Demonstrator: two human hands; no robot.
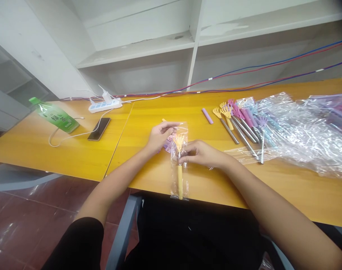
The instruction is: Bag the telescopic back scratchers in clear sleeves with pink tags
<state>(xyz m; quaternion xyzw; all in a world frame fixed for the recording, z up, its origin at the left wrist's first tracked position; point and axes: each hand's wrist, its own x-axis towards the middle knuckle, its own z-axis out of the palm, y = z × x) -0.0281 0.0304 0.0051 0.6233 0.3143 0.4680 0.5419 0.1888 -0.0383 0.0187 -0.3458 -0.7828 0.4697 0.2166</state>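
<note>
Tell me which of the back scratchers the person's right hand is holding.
The yellow-headed back scratcher with its yellow handle toward the person, in a clear plastic bag; the right hand pinches it. The cluster of back scratchers lies farther right.

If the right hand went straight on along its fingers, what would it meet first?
The right hand would likely meet the yellow back scratcher and its clear bag; it appears right against them, though exact contact is hard to tell.
</note>
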